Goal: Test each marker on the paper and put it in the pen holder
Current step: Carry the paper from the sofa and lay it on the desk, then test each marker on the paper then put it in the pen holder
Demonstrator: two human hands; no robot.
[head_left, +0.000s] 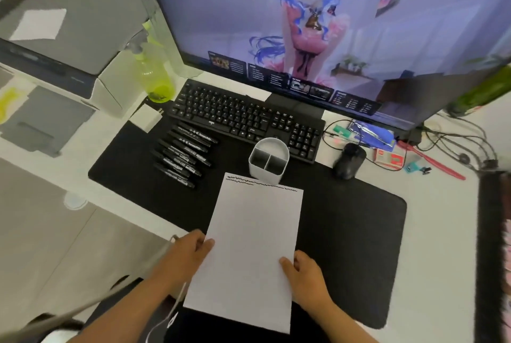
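A white sheet of paper (250,243) lies over the black desk mat, with two wavy test lines along its far edge. My left hand (190,248) grips its left edge, thumb on top. On the paper's right edge, my right hand (302,270) holds it the same way. The near end of the sheet hangs over the desk edge. A white pen holder (268,161) with divided compartments stands just beyond the paper and looks empty. Several black markers (184,153) lie in a row on the mat, left of the holder.
A black keyboard (246,117) sits behind the markers and holder, under a large monitor (331,16). A black mouse (349,160) lies to the right, with cables and small items beyond. A green spray bottle (154,74) and a printer (63,38) stand at the left.
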